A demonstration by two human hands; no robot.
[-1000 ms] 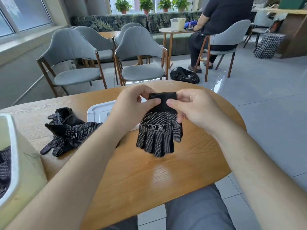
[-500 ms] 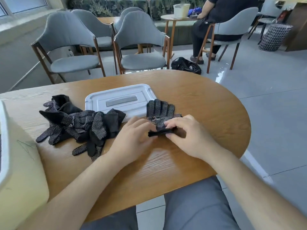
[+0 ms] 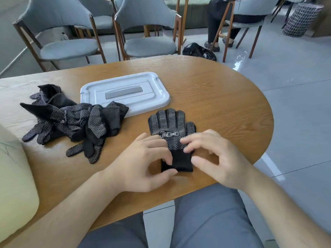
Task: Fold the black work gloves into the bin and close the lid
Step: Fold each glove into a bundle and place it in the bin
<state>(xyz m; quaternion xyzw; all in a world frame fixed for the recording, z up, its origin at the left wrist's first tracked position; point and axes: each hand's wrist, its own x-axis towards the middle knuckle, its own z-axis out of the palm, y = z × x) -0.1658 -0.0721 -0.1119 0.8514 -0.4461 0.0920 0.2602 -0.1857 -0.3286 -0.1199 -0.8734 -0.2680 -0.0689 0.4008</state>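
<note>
A person seated at a rounded wooden bench point(image 3: 215, 97) works on a black dotted work glove point(image 3: 172, 129) lying flat, fingers pointing away from the body and plain knit cuff toward it. The left hand point(image 3: 143, 163) rests on the left side of the cuff, its thumb and index finger closed together on the cuff's near left edge; the right hand point(image 3: 215, 158) sits on the other side, fingertips pressing the dotted palm just above the cuff, thumb touching the cuff's right edge, its fingers spread rather than clamped. A white printed mark shows on the glove just beyond both hands.

Left of the left hand, a loose heap of more black gloves point(image 3: 75, 120) sprawls across the bench, fingers pointing several ways, its far right edge overlapping the near left corner of the bin lid point(image 3: 125, 92). The pale grey lid lies flat beyond the hands, just past the fingertips of the glove being handled, a grey strip set in its top. Far to the left of the hands, at the frame's edge, the pale yellowish wall of the bin point(image 3: 16, 176) stands on the bench; its inside is out of sight.

Beyond the bench stand grey upholstered chairs point(image 3: 146, 33) with wooden frames, a black bag point(image 3: 198, 51) on the floor, and a seated person's legs point(image 3: 215, 24) at upper right.
</note>
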